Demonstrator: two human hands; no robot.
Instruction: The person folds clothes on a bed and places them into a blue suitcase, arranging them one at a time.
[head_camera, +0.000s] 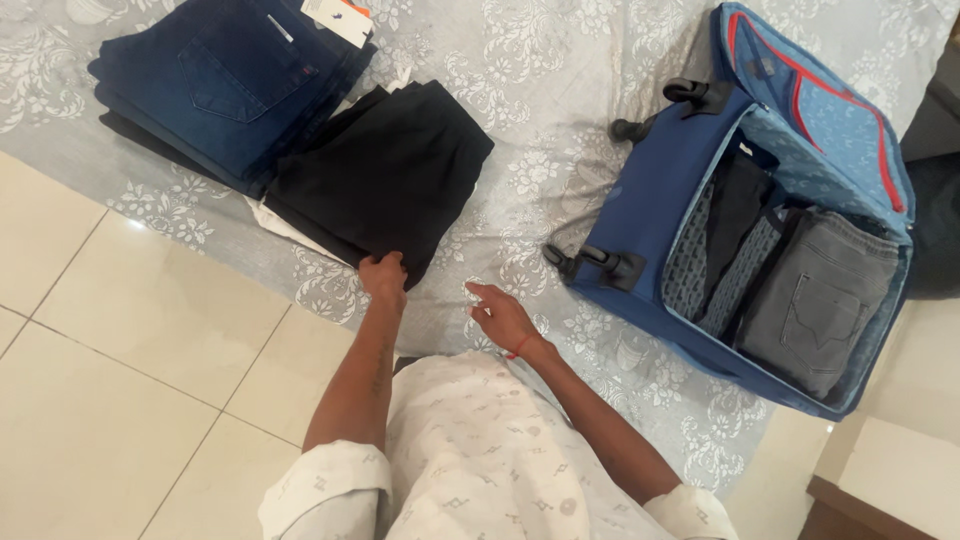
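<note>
Our left hand (384, 277) pinches the near edge of the folded black fabric trousers (385, 170), left of centre on the grey floral bedsheet (540, 120). Right hand (503, 317) hovers open, holding nothing; open blue fabric suitcase (660, 190) sits right, folded dark blue denim jeans (225, 80) far left.

A bed (560, 120) covered with a pale grey sheet bearing a white floral pattern carries everything, and a cream tiled floor (120, 380) shows beside it. On the sheet, at the far left, lies a stack of folded dark blue jeans (225, 80), and touching it a pile of folded black trousers (385, 170) that partly covers a white garment (285, 222). Well apart to the right rests an open blue suitcase (650, 190) packed with folded grey and dark clothes.
</note>
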